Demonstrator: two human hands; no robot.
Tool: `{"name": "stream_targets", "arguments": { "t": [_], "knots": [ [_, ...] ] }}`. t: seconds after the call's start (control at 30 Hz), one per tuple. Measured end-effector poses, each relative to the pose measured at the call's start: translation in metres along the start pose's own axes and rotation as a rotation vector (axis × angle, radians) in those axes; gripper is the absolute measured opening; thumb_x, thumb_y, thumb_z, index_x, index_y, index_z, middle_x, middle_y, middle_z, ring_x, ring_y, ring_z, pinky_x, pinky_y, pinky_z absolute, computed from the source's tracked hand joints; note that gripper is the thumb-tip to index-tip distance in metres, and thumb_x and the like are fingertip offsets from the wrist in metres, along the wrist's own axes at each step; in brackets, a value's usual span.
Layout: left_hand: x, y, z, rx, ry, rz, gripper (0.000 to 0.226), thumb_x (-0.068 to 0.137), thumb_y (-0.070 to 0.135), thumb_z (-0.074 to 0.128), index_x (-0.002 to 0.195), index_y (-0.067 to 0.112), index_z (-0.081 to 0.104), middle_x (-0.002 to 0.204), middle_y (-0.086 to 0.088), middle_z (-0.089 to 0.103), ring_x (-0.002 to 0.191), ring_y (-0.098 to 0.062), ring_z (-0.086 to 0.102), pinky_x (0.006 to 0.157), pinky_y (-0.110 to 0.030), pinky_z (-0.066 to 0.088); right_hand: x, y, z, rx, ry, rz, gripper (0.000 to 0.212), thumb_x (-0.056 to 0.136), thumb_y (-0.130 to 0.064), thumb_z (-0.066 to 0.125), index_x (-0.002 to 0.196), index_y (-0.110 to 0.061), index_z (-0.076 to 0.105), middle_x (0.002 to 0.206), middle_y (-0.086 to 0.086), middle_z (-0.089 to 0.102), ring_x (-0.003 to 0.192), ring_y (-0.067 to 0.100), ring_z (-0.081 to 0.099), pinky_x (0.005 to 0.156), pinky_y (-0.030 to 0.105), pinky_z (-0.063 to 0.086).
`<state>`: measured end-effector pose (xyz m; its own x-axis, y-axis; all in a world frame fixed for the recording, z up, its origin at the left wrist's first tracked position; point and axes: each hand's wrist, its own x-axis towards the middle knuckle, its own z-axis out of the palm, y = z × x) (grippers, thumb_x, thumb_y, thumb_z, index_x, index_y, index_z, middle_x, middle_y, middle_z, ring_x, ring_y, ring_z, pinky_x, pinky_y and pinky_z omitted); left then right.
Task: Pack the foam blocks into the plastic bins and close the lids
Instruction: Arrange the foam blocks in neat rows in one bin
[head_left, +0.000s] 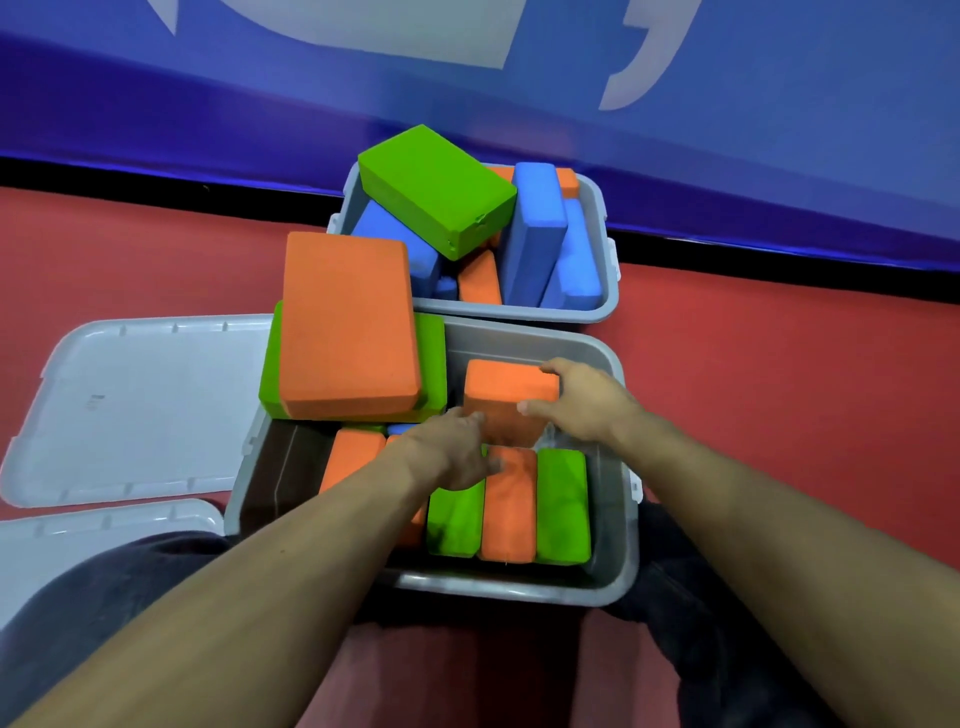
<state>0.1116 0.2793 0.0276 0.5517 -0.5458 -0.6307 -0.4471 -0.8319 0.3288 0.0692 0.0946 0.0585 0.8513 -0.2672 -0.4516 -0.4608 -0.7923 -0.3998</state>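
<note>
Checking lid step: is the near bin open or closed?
Open. The near bin has no lid on; blocks inside are exposed, and two grey lids lie on the floor to its left.

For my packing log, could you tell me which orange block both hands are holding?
The orange block upright at the near bin's far end; other orange blocks lie untouched.

No legible text, label, brand or number appears: the blue wall banner (779, 130) bears only cropped pale shapes that cannot be read as letters, and a small dark mark on the nearer grey lid (135, 405) is too blurred to decipher.
</note>
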Motion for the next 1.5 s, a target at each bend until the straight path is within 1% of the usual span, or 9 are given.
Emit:
{"name": "stream_targets", "arguments": {
  "t": [0.2, 0.4, 0.6, 0.77, 0.9, 1.03, 1.17, 1.3, 1.5],
  "knots": [
    [-0.004, -0.015, 0.013, 0.002, -0.008, -0.032, 0.078, 0.097, 0.058, 0.053, 0.159, 0.022, 0.021, 0.159, -0.016, 0.028, 0.143, -0.036, 0.038, 0.117, -0.041, 0.033, 0.029, 0.001, 0.015, -0.058, -0.121, 0.001, 0.091, 0.081, -0.052, 0.079, 0.155, -0.019, 0.036, 0.155, 0.005, 0.046, 0.139, 0.026, 0.047, 0.113, 0.035, 0.039],
    [0.000, -0.038, 0.037, -0.012, -0.111, -0.088, 0.093, 0.093, 0.062, 0.055, 0.162, 0.022, 0.007, 0.169, -0.008, -0.008, 0.155, -0.036, 0.005, 0.125, -0.048, 0.017, 0.069, 0.016, 0.054, 0.022, -0.165, 0.057, 0.099, 0.080, -0.046, 0.082, 0.157, -0.013, 0.031, 0.157, 0.009, 0.042, 0.141, 0.028, 0.045, 0.117, 0.035, 0.035],
    [0.002, -0.055, 0.043, -0.016, -0.128, -0.121, 0.101, 0.089, 0.069, 0.055, 0.162, 0.028, -0.001, 0.168, -0.003, -0.021, 0.155, -0.033, -0.013, 0.124, -0.054, 0.014, 0.094, 0.035, 0.063, -0.165, -0.076, 0.015, 0.105, 0.076, -0.058, 0.079, 0.159, -0.024, 0.024, 0.168, 0.002, 0.018, 0.155, 0.026, 0.015, 0.125, 0.044, 0.019],
    [0.005, -0.060, 0.044, -0.087, -0.124, -0.134, 0.099, 0.091, 0.068, 0.054, 0.162, 0.029, -0.002, 0.166, -0.001, -0.025, 0.154, -0.035, -0.016, 0.124, -0.057, 0.013, 0.097, 0.030, 0.068, -0.265, -0.017, 0.042, 0.093, 0.074, -0.062, 0.079, 0.148, -0.025, 0.036, 0.147, 0.006, 0.034, 0.135, 0.034, 0.036, 0.113, 0.050, 0.035],
    [0.004, -0.062, 0.045, -0.098, -0.125, -0.145, 0.096, 0.092, 0.067, 0.054, 0.162, 0.030, 0.000, 0.167, -0.003, -0.025, 0.154, -0.036, -0.016, 0.125, -0.053, 0.009, 0.095, 0.028, 0.074, -0.327, 0.058, 0.028, 0.079, 0.072, -0.059, 0.082, 0.130, -0.025, 0.041, 0.134, 0.009, 0.040, 0.125, 0.033, 0.040, 0.106, 0.048, 0.040],
    [0.003, -0.062, 0.046, -0.099, -0.142, -0.158, 0.095, 0.092, 0.066, 0.053, 0.162, 0.028, 0.002, 0.168, -0.004, -0.020, 0.155, -0.036, -0.011, 0.126, -0.051, 0.009, 0.096, 0.026, 0.076, -0.306, 0.025, 0.023, 0.085, 0.076, -0.056, 0.080, 0.144, -0.029, 0.036, 0.139, 0.011, 0.034, 0.130, 0.033, 0.036, 0.109, 0.047, 0.037],
    [0.003, -0.056, 0.047, -0.091, -0.149, -0.145, 0.094, 0.093, 0.065, 0.053, 0.163, 0.029, 0.002, 0.168, -0.003, -0.021, 0.155, -0.034, -0.010, 0.126, -0.051, 0.011, 0.097, 0.027, 0.079, -0.279, -0.020, -0.020, 0.095, 0.077, -0.053, 0.081, 0.153, -0.026, 0.030, 0.157, 0.007, 0.029, 0.142, 0.032, 0.033, 0.116, 0.045, 0.032],
    [0.003, -0.056, 0.044, -0.088, -0.145, -0.163, 0.093, 0.094, 0.065, 0.052, 0.163, 0.028, 0.001, 0.167, -0.004, -0.022, 0.155, -0.035, -0.012, 0.126, -0.051, 0.010, 0.096, 0.024, 0.082, -0.281, 0.037, -0.010, 0.078, 0.079, -0.048, 0.082, 0.140, -0.020, 0.042, 0.141, 0.005, 0.051, 0.131, 0.029, 0.046, 0.109, 0.041, 0.037],
    [0.009, -0.061, 0.043, -0.055, -0.139, -0.192, 0.095, 0.094, 0.067, 0.050, 0.163, 0.025, 0.001, 0.168, -0.008, -0.019, 0.154, -0.038, -0.014, 0.126, -0.050, 0.005, 0.097, 0.011, 0.081, 0.006, 0.060, 0.214, 0.093, 0.070, -0.059, 0.085, 0.139, -0.010, 0.045, 0.142, 0.014, 0.044, 0.132, 0.036, 0.047, 0.105, 0.044, 0.043]
  ]
}}
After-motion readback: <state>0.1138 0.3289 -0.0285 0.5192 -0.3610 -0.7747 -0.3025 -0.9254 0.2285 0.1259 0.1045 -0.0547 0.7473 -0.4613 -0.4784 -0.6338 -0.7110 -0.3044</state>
